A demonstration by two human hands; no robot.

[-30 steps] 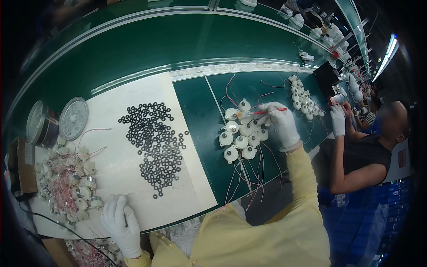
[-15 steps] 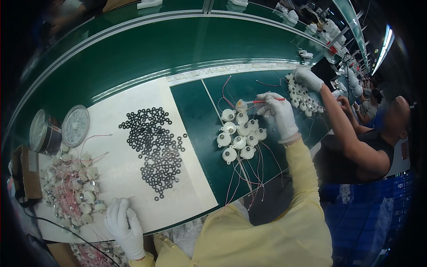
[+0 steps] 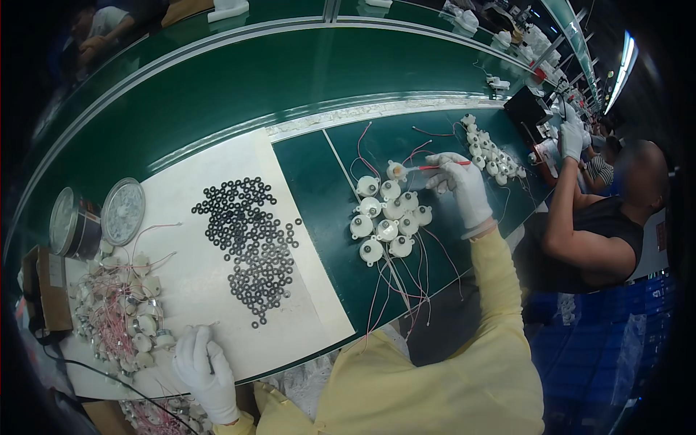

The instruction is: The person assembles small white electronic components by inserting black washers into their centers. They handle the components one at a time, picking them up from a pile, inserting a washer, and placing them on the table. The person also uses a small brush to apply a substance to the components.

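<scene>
My right hand, in a white glove, pinches a thin red-handled brush. The brush's pale tip is at the farthest of the small round white motors; whether they touch I cannot tell. More white motors stand grouped just nearer, most with a dark piece on the shaft, their thin red and white wires trailing over the green table. At the near left edge rests my gloved left hand, fingers loosely extended and holding nothing visible. A heap of wired motors lies beside it.
Many small black rings spread over a white sheet. An open tin and its round lid stand far left, near a cardboard box. To the right, a co-worker sits by another motor group.
The co-worker's gloved hand has left the right motor group and moved up and away. My right hand and brush shift only slightly at the far motor; my left hand stays put.
</scene>
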